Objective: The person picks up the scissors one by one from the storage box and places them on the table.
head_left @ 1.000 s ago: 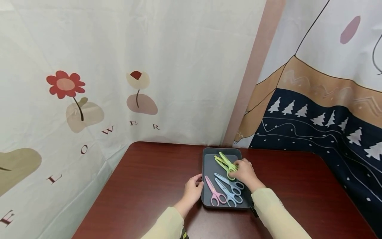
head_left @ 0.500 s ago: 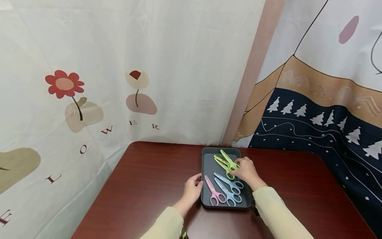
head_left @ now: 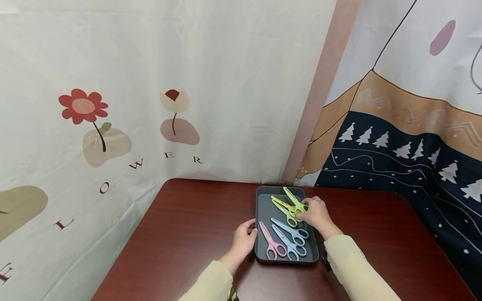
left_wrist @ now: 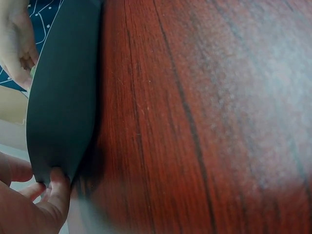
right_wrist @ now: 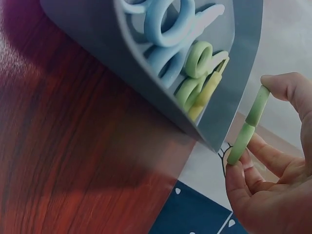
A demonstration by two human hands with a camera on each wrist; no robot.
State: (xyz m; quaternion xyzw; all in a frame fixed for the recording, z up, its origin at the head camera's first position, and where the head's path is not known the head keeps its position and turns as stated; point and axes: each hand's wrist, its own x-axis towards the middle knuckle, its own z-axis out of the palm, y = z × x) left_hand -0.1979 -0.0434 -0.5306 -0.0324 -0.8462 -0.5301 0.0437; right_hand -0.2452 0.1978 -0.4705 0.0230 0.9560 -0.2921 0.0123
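My right hand pinches a pair of light green scissors by the handles over the far right part of a dark grey tray. In the right wrist view, the green handle loops stand edge-on between thumb and fingers, beyond the tray's rim. The fingertips of my left hand rest against the tray's left outer wall. Below the held pair lie green scissors and yellow scissors, partly overlapping. Blue scissors, a second blue pair and pink scissors lie nearer the front.
The tray sits on a reddish-brown wooden table, close to its back edge. Behind the table hang a pale curtain with flower prints and a dark blue cloth with white trees.
My right hand has shifted slightly right with the green scissors, drawing them away from the green and yellow pairs beneath. My left hand stays at the tray's side.
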